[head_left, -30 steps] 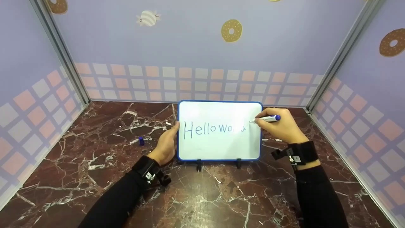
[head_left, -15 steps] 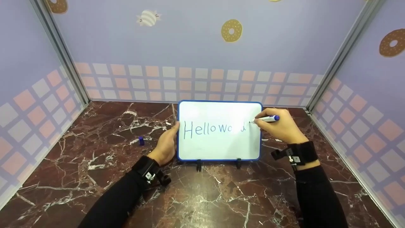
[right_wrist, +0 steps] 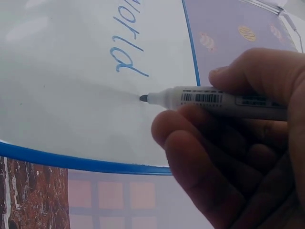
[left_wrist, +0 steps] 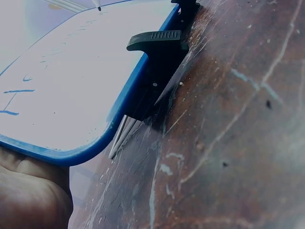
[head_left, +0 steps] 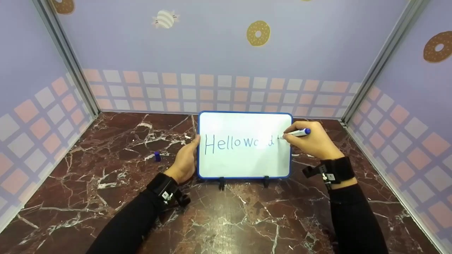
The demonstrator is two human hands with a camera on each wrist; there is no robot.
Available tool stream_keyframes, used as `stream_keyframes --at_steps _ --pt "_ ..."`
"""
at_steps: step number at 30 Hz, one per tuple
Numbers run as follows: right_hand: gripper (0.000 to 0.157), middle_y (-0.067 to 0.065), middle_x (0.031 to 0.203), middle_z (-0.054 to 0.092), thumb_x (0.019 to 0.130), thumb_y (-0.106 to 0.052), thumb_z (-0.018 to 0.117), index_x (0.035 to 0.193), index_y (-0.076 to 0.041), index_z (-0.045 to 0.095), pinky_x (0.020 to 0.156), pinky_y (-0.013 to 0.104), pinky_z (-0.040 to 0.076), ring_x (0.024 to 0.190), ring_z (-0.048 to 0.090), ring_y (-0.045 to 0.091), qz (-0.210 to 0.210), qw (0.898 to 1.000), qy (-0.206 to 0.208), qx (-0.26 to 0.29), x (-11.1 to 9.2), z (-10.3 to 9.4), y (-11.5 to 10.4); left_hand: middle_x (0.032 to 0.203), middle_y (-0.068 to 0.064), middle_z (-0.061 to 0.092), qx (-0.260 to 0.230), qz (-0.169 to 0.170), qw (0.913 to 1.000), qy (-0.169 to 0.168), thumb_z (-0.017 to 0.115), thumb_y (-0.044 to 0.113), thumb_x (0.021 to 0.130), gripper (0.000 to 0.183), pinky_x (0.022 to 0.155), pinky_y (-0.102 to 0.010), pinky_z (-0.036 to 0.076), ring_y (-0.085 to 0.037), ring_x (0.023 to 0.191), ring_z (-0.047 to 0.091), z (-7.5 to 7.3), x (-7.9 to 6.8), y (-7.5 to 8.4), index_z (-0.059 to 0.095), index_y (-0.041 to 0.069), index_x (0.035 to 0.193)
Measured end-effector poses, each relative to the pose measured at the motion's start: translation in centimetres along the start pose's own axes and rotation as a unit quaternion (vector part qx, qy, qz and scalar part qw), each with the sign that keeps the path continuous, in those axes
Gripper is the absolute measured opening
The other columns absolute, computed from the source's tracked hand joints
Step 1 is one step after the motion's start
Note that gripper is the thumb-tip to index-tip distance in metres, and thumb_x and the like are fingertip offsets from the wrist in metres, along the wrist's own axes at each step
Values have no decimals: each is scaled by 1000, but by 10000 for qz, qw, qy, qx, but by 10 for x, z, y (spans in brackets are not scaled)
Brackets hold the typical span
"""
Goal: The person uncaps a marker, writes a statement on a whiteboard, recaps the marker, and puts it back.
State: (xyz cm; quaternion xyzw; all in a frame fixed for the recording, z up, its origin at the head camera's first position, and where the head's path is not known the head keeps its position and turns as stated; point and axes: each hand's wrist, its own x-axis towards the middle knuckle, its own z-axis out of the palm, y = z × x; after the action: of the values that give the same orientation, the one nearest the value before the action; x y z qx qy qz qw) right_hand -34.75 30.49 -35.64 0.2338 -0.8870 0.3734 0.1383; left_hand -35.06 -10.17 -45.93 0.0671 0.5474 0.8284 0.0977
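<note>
A blue-framed whiteboard (head_left: 243, 162) leans upright on a stand with black clips (head_left: 221, 183), "Hello world" written across it in blue. My left hand (head_left: 184, 160) grips its left edge, thumb at the frame and the other fingers hidden behind. In my right hand (head_left: 312, 139) a white marker with a blue end (head_left: 299, 133) is pinched between thumb and fingers. The right wrist view shows the uncapped dark marker tip (right_wrist: 144, 98) at the board surface, just past the "d"; whether it touches is hard to tell. Glare washes out some letters in the head view.
A small blue marker cap (head_left: 157, 156) lies on the dark red marbled table (head_left: 116, 197), left of my left hand. Patterned panels (head_left: 212, 53) with metal corner posts enclose the back and both sides.
The marker tip and right hand have shifted very slightly down and left beside the "d". My left hand and the whiteboard stay in place.
</note>
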Motion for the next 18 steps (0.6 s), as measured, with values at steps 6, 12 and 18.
stream_keyframes --at_steps 6,12,18 --pt "6 7 92 79 101 -13 82 99 -8 84 56 23 55 66 67 17 72 9999 -45 -111 1 1 -1 127 -18 79 -90 8 9999 45 44 48 120 55 89 -50 67 -32 107 79 1 0 0 64 5 147" --pt "3 6 95 80 99 -10 82 98 -9 85 56 24 56 69 69 21 153 9998 -95 -129 1 1 -1 127 -18 78 -63 3 10000 34 44 47 121 54 89 -49 67 -32 107 78 1 -1 0 64 5 148" --pt "4 8 98 81 100 -11 82 99 -8 85 62 25 61 75 75 26 252 9994 -234 -73 1 0 -1 126 -18 79 -82 -9 10000 17 44 48 120 55 88 -49 67 -32 106 79 1 0 0 65 5 147"
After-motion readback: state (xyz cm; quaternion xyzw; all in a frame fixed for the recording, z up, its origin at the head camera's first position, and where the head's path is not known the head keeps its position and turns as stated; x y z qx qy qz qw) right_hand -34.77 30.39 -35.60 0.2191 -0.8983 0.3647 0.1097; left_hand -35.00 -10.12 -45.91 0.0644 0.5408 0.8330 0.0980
